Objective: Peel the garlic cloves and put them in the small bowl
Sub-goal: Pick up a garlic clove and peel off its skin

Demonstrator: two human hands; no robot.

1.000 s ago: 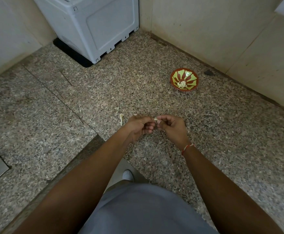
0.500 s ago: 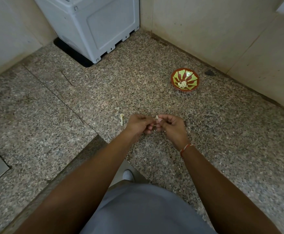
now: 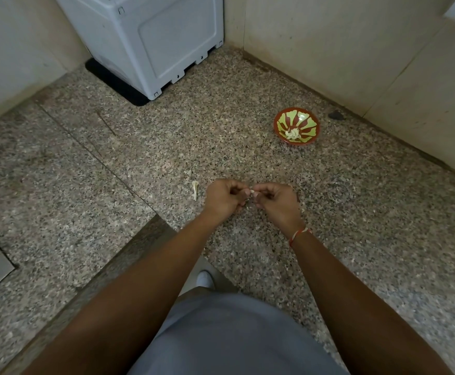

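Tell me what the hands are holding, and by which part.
A small pale garlic clove, pinched between the fingertips of the left hand and right hand. It is mostly hidden, so which part each hand grips cannot be told.

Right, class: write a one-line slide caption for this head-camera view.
Both hands pinch a garlic clove above the counter; peeled cloves sit in the bowl.
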